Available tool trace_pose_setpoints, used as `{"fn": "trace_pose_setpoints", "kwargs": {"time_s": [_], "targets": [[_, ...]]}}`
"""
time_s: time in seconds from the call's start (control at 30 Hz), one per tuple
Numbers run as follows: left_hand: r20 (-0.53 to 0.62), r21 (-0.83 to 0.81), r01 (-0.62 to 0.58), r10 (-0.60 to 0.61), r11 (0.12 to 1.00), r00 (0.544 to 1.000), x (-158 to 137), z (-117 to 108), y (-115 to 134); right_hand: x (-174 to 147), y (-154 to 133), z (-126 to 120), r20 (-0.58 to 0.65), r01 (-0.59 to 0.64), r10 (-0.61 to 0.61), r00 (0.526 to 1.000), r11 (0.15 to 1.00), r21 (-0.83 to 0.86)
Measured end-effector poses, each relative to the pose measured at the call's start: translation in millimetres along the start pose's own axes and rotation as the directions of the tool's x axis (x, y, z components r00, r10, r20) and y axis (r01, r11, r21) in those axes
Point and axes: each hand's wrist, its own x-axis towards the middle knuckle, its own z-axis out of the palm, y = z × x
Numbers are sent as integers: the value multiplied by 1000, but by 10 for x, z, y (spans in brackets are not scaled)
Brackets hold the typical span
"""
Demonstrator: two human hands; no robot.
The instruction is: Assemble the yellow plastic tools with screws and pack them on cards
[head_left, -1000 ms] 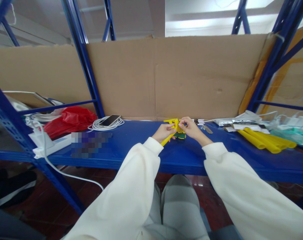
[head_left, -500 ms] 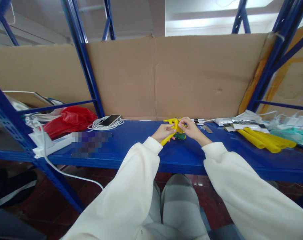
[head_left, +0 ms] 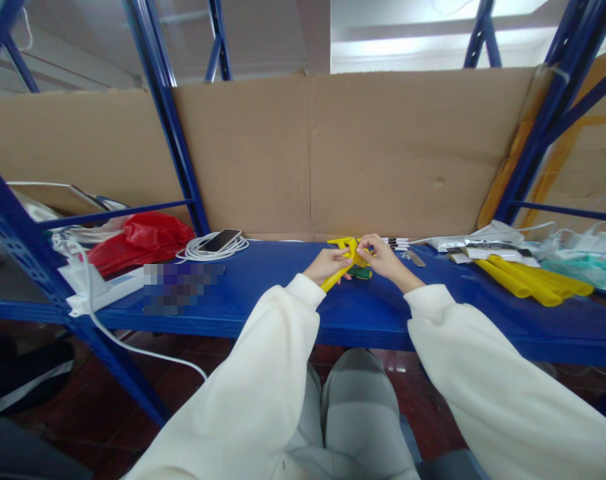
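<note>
My left hand (head_left: 327, 265) is closed around a yellow plastic piece with a tube-like handle (head_left: 335, 279), whose lower end points toward me. My right hand (head_left: 381, 256) pinches at the upper right side of that piece, thumb and fingers together; whatever small part they may hold is hidden. Just under the hands, a green and yellow screwdriver handle (head_left: 361, 273) lies on the blue shelf (head_left: 277, 293). Behind my right hand are several white-and-black small items (head_left: 397, 243). A small flat metal piece (head_left: 417, 259) rests to the right, with tiny bits beside it.
Yellow tubes (head_left: 527, 280) and plastic packets (head_left: 477, 237) lie at right. On the left are a phone (head_left: 223, 241) on a coiled white cable (head_left: 193, 249), a red bag (head_left: 137, 243) and a white power strip (head_left: 117, 287). Cardboard (head_left: 373, 153) stands behind, between blue posts (head_left: 170, 127).
</note>
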Motion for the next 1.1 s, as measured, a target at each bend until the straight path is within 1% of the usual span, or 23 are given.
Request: {"fn": "trace_pose_setpoints", "kwargs": {"time_s": [0.23, 0.43, 0.53, 0.6, 0.8, 0.97, 1.1], "targets": [[-15, -5, 11, -12, 1000, 1000, -3, 22, 7, 6, -18, -3, 5, 5, -5, 1000, 1000, -23], [6, -29, -6, 6, 1000, 1000, -9, 19, 9, 6, 42, 20, -33, -22, 21, 999, 999, -24], [8, -45, -16, 16, 999, 1000, -3, 13, 3, -3, 84, 42, -70, -77, 79, 994, 997, 31], [6, -51, -16, 16, 999, 1000, -1, 12, 1, -7, 96, 56, -69, -121, 128, 989, 988, 96], [13, -51, -32, 33, 998, 999, -11, 16, 7, 6, 58, 79, 40, -208, 205, 978, 938, 277], [8, -34, -18, 18, 999, 1000, -32, 37, 34, 14, 32, 70, 65, -238, 229, 971, 911, 336], [13, -35, -16, 16, 999, 1000, -34, 39, 40, 5, 14, 54, 74, -242, 231, 970, 910, 335]]}}
